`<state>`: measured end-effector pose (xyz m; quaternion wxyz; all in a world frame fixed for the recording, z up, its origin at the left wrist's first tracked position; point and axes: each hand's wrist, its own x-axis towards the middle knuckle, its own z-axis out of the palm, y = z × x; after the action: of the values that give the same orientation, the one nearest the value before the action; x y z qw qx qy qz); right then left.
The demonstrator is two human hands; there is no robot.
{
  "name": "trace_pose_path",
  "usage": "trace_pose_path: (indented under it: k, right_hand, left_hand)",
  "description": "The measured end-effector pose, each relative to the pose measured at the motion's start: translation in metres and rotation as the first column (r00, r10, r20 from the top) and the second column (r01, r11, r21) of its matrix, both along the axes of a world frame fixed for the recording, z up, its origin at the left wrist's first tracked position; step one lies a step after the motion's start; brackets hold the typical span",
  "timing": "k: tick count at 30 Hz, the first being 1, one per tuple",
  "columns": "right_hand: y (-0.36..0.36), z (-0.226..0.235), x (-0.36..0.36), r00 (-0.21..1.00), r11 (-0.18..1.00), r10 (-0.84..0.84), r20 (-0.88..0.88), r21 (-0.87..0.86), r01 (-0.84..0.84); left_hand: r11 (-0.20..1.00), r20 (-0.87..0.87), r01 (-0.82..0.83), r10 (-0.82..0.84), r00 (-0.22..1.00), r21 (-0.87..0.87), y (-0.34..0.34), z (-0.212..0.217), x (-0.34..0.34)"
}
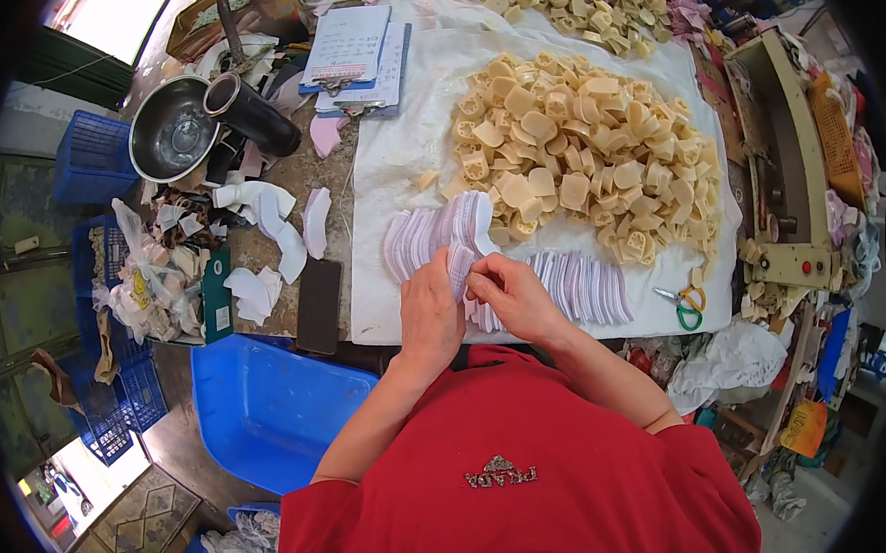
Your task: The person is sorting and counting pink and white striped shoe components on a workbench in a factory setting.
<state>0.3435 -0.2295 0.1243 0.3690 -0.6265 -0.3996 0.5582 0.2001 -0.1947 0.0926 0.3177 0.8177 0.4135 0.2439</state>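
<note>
Close to the table's front edge, my left hand (431,305) is closed round a small bundle of curved white and lilac fabric pieces (457,263). My right hand (513,295) pinches at that bundle's right side with thumb and fingers. Just beyond my left hand stands a fanned stack of similar curved pieces (411,240). A long row of such pieces (586,287) stands on edge to the right, partly behind my right hand. Past these lies a big heap of cream-coloured moulded pieces (581,144).
Green-and-orange-handled scissors (687,309) lie at the right on the white sheet (390,324). Two clipboards (349,46), a metal bowl (173,128), a dark cylinder (254,116) and a dark flat slab (319,305) are at left. A blue tub (260,416) stands below; a machine (797,158) is right.
</note>
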Motion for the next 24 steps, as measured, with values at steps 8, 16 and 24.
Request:
trace_pose_path:
  k: [8,16,24]
  right_hand:
    - [-0.006,-0.003,0.017,0.990,0.986,0.007,-0.141,-0.164,-0.031]
    - [-0.010,-0.002,0.009,0.983,0.999,0.001,-0.185,0.046,0.008]
    - [-0.017,-0.020,0.004,0.999,0.954,0.054,-0.004,0.296,-0.051]
  left_hand:
    - [0.997,-0.016,0.074,-0.073,0.997,0.032,-0.006,0.002,0.005]
    - [0.409,0.435,0.297,0.302,0.848,-0.863,-0.005,0.011,0.007]
    - [0.234,0.315,0.210,0.691,0.650,-0.949,-0.003,0.005,0.010]
